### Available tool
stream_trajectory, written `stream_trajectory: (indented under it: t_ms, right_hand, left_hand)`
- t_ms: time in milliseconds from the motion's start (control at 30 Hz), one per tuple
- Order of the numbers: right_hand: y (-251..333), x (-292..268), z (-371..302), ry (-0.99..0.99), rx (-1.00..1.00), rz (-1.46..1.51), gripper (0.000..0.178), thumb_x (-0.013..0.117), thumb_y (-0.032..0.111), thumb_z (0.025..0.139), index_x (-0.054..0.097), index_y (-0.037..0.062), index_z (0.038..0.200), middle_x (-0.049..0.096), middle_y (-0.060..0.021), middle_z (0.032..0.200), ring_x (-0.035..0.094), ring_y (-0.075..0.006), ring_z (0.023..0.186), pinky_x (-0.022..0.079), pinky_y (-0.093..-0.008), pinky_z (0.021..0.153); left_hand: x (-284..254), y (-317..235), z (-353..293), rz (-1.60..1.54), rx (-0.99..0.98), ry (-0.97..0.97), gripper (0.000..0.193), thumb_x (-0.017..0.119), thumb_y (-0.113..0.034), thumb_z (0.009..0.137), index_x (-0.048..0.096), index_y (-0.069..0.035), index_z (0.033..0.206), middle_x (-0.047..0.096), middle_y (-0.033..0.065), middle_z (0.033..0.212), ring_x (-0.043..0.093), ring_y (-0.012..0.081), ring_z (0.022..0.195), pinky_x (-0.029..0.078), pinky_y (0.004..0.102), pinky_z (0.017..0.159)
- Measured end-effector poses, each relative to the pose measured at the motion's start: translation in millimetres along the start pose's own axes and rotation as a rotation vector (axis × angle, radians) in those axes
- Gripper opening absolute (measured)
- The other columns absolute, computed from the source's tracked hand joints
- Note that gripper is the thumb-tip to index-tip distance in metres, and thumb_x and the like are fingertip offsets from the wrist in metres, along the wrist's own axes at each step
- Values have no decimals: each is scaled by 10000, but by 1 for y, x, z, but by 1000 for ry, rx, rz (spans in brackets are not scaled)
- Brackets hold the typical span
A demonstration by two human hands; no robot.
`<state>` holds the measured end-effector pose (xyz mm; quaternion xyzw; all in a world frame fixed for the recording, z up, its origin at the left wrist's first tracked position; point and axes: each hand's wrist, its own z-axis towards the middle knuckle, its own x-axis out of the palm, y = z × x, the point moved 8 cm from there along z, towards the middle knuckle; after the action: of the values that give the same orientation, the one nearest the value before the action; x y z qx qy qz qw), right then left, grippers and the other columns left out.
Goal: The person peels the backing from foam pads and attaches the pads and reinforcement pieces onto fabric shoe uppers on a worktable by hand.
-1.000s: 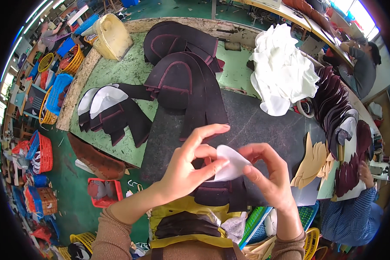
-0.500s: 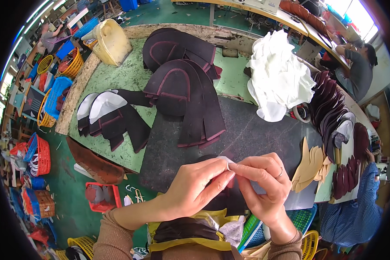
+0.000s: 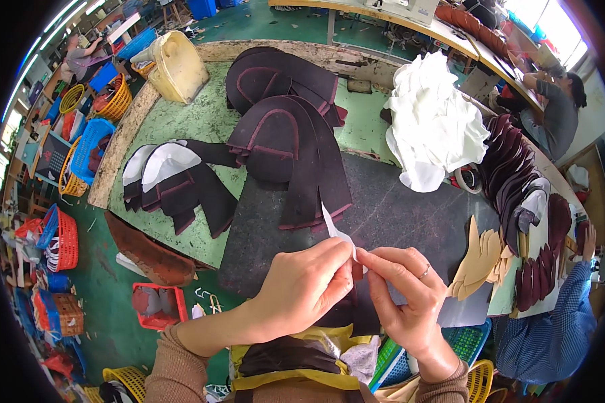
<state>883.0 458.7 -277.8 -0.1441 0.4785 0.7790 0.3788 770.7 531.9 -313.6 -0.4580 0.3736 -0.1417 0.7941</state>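
Note:
A thin white piece (image 3: 337,227) of soft sheet material sticks up from between my fingers, its narrow tip pointing away from me. My left hand (image 3: 299,285) is closed in a pinch on it. Meeting it from the other side, my right hand (image 3: 409,289) also pinches its edge between thumb and forefinger. Part of the white piece is hidden by my fingers. Below my hands lies a dark fabric piece (image 3: 364,312), mostly covered. Beyond them, dark curved pieces with maroon edges (image 3: 302,161) are stacked on a black board (image 3: 396,208).
Toward the right stands a heap of white pieces (image 3: 433,124), with tan pieces (image 3: 478,262) and rows of maroon pieces (image 3: 501,161) beside it. Dark pieces with white patches (image 3: 175,178) lie left. A yellowish bucket (image 3: 178,70) stands behind. A blue-sleeved co-worker (image 3: 548,322) is at right.
The white piece now extends upward beyond my fingers, where before only a small folded bit showed. My left hand has turned slightly. The blue-sleeved co-worker's hand has moved outward.

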Motion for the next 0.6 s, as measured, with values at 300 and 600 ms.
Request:
stream_trajectory:
  t_ms: [300, 600]
  right_hand:
    - [-4, 2, 0, -20, 16, -25, 315, 731, -88, 730, 743, 13, 1028, 718, -114, 935, 675, -249, 751, 539, -328, 670]
    - [-10, 10, 0, -44, 56, -37, 228, 725, -80, 760, 732, 2, 972, 723, -119, 907, 686, -232, 738, 545, -308, 677]
  left_hand:
    - [2, -5, 1, 205, 70, 2, 109, 642, -43, 883, 552, -28, 942, 598, 83, 895, 643, 291, 666, 498, 376, 523]
    - [1, -2, 3, 289, 115, -53, 139, 689, -55, 839, 572, -34, 911, 600, 70, 848, 639, 279, 653, 497, 365, 517]
